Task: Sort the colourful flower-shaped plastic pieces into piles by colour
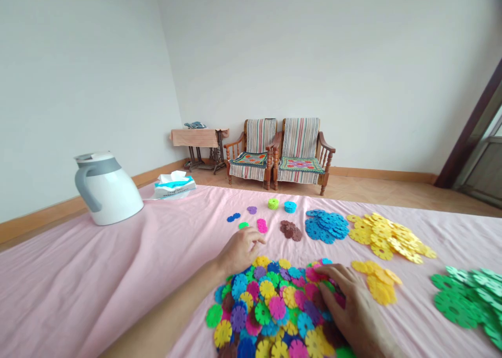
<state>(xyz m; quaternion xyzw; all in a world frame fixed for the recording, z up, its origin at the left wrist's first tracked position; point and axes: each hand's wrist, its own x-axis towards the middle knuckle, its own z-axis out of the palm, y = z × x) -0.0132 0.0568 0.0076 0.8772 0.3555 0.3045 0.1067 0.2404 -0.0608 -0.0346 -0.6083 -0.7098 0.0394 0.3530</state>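
Note:
A heap of small notched plastic discs [270,305] in many colours lies on the pink cloth in front of me. Just past its far edge, my left hand [242,249] hovers with fingers loosely apart, and I see nothing in them. Close beyond those fingers are a few pink discs [262,225] and a green disc [243,225], partly behind the hand. My right hand [351,303] rests at the right side of the heap, fingers spread and fingertips touching discs there. Its palm hides part of the heap.
Sorted groups include brown [291,231], blue [327,226], yellow [386,235] and green discs [466,300], plus short lime [273,204] and light-blue stacks [290,207]. A white jug [113,190] and a tissue box [174,185] stand left. Two armchairs [300,148] are beyond.

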